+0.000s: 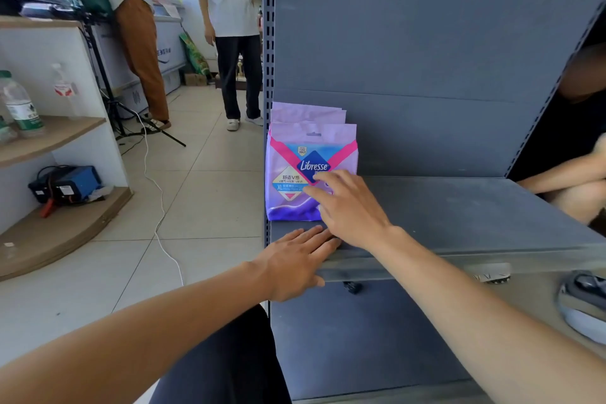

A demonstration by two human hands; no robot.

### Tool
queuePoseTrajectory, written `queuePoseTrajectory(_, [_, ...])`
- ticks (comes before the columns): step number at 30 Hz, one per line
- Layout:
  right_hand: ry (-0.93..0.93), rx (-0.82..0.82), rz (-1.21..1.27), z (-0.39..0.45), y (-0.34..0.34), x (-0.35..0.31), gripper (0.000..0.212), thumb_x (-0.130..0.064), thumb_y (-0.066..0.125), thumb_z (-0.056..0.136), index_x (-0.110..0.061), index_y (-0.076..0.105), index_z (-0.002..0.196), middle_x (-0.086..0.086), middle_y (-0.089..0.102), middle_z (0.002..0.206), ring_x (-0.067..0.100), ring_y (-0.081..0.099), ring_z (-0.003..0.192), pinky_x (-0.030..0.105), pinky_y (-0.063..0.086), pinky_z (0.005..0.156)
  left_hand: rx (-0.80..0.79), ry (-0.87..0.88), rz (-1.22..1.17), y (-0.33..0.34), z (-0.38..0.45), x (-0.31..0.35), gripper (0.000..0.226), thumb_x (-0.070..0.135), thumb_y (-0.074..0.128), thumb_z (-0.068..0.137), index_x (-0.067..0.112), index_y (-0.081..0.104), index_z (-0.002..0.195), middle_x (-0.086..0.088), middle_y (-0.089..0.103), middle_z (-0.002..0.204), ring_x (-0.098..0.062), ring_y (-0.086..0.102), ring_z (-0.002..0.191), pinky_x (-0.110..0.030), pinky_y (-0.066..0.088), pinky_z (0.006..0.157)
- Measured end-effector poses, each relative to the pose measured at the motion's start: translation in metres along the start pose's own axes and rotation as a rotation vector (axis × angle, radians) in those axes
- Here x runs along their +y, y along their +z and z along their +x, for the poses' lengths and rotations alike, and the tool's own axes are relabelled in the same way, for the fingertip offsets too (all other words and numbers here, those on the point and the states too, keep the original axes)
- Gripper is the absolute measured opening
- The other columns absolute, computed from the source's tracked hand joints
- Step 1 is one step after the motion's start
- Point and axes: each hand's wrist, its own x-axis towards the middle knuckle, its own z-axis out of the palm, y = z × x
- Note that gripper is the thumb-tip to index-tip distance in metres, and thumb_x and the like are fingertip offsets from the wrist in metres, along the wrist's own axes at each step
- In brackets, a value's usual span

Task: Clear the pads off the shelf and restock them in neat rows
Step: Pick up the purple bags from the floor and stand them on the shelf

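Purple plastic packs of pads (295,174) stand upright in a short front-to-back row at the far left end of the grey metal shelf (459,207). The right hand (351,207) lays loosely spread fingers on the front pack; the left hand (295,259) rests flat, fingers together, on the near shelf edge. Restocking looks under way: next, squaring this row, then bringing more packs.

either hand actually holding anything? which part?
Nothing is gripped. The right hand lies with open fingers against the lower right front of the front pad pack; the left hand lies flat on the shelf edge.
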Motion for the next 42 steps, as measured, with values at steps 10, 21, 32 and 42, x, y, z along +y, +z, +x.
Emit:
queuePoseTrajectory(10, [0.093, -0.307, -0.001, 0.006, -0.014, -0.02, 0.051, -0.022, 0.054, 0.097, -0.018, 0.04, 0.145, 0.008, 0.032, 0.151, 0.029, 0.028, 0.138, 0.041, 0.036, 0.108, 0.016, 0.004, -0.025, -0.003, -0.001, 0.0, 0.075, 0.045, 0.05, 0.095, 0.023, 0.009, 0.154, 0.004, 0.011, 0.161, -0.017, 0.006, 0.149, -0.036, 0.009, 0.121])
queuePoseTrajectory(21, [0.444, -0.584, -0.012, -0.115, -0.093, 0.024, 0.036, -0.023, 0.036, 0.098, -0.015, 0.052, 0.13, 0.004, 0.05, 0.139, 0.029, 0.043, 0.123, 0.044, 0.042, 0.097, 0.004, -0.148, -0.129, -0.048, 0.031, 0.055, 0.063, 0.054, 0.038, 0.096, 0.018, 0.031, 0.147, -0.003, 0.031, 0.155, -0.026, 0.034, 0.139, -0.038, 0.032, 0.109])
queuePoseTrajectory(32, [1.002, -0.806, -0.085, -0.278, -0.197, 0.047, 0.036, -0.029, 0.045, 0.092, -0.012, 0.053, 0.123, 0.016, 0.053, 0.126, 0.036, 0.051, 0.118, 0.042, 0.046, 0.092, -0.194, 0.238, -0.007, -0.05, 0.106, 0.22, 0.058, 0.047, 0.044, 0.094, 0.021, 0.034, 0.145, -0.005, 0.03, 0.152, -0.029, 0.029, 0.138, -0.047, 0.039, 0.105])
queuePoseTrajectory(42, [1.409, -0.863, -0.128, -0.428, -0.257, 0.028, 0.047, -0.037, 0.042, 0.097, -0.017, 0.043, 0.139, 0.014, 0.049, 0.135, 0.033, 0.048, 0.122, 0.047, 0.044, 0.1, -0.27, 0.529, -0.04, -0.008, 0.141, 0.351, 0.057, 0.044, 0.05, 0.091, 0.022, 0.038, 0.143, -0.007, 0.041, 0.142, -0.03, 0.041, 0.131, -0.043, 0.041, 0.102])
